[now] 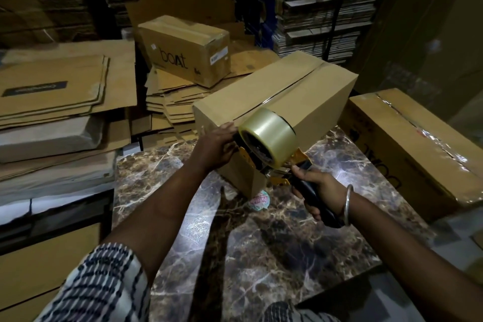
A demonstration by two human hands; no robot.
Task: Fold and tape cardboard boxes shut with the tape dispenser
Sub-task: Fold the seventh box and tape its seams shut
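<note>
- Cardboard box [277, 102] in work stands on the marble table [235, 230], in the middle of the view, a little tilted, with its near end just in front of the person.
- Its top flaps are folded down and meet along a center seam; a shiny line runs along part of that seam, but it is hard to tell if this is tape or only the open gap.
- The tape dispenser [269, 146], with a full clear roll, is at the near end of the box, at the upper edge, so the taping of this seam seems to be at its start and not finished.
- Already done, as far as it shows: a taped box [415, 144] lies at the right on the table, with glossy tape along its top, and another closed box [185, 47] sits behind on a pile of flat cardboard [172, 102].
- Still left: many flat sheets [52, 86] are stacked at the left, so probably more boxes wait to be folded.
- The right hand [316, 191] is wrapped firmly round the black handle of the dispenser.
- The left hand [217, 146] rests against the near end of the box beside the front of the dispenser; its fingers are bent, probably pressing the tape end, but whether it pinches the tape cannot be told.
</note>
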